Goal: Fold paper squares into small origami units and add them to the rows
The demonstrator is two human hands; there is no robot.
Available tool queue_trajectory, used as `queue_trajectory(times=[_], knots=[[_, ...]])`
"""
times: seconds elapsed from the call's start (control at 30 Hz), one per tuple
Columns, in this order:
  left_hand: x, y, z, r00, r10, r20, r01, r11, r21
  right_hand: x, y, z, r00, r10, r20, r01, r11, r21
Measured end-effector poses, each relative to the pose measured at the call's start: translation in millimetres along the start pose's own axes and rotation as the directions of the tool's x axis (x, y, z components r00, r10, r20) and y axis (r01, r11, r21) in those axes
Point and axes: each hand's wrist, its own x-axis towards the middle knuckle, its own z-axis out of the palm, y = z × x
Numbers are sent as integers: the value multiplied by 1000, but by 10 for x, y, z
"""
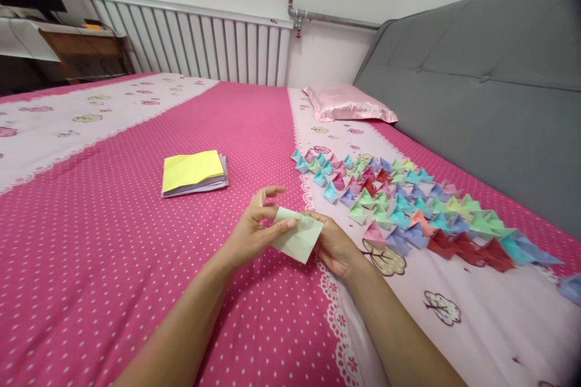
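A pale green folded paper (299, 237) is held between both hands above the pink dotted bedsheet (113, 254). My left hand (256, 227) pinches its left edge with thumb and fingers. My right hand (334, 245) grips its right side from underneath. To the right lie several folded paper shapes (408, 205) in many colours, spread in rows on the pale strip of the sheet. A stack of square paper sheets (194, 173) with a yellow one on top lies to the upper left of my hands.
A pink satin pillow (347, 104) rests at the head of the bed. A grey padded headboard (476, 91) runs along the right. A white radiator (204, 42) lines the far wall. A dark wooden shelf (82, 51) stands at far left.
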Motion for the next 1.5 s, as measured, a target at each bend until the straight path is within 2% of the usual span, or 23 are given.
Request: queue_trajectory(times=[0.07,0.13,0.23,0.4,0.53,0.63,0.7,0.83,0.9,1.13,1.33,1.5], knots=[[-12,0,2,997,-56,55,60,995,-81,-13,8,17,998,19,62,-18,1000,-20],[-23,-18,14,980,-171,101,187,966,-176,-18,14,27,993,39,112,-31,997,-68],[-26,-59,33,953,-295,75,304,916,-261,-4,4,16,998,10,69,-2,993,-117],[-10,-104,43,954,-294,58,298,913,-277,6,-71,-5,968,-250,-11,249,967,-53],[-8,-132,53,966,-246,83,258,945,-200,1,-69,-1,954,-295,-58,284,947,-153],[2,-135,59,969,-229,90,243,943,-225,18,-40,-11,939,-322,-119,295,935,-196],[16,-123,58,969,-243,43,245,931,-271,31,-30,-19,931,-340,-133,310,929,-203],[45,-95,48,939,-293,-181,217,912,-348,29,-36,-12,916,-383,-120,345,904,-254],[48,-97,45,932,-295,-211,206,910,-360,15,-40,0,914,-396,-91,355,887,-294],[7,-161,47,944,-327,42,326,907,-267,-7,-13,21,924,-383,9,364,871,-328],[17,-134,29,956,-286,60,293,934,-205,26,-16,-10,907,-416,-59,373,862,-344],[38,-128,37,955,-278,104,295,923,-246,26,-31,3,920,-377,-110,331,894,-301]])
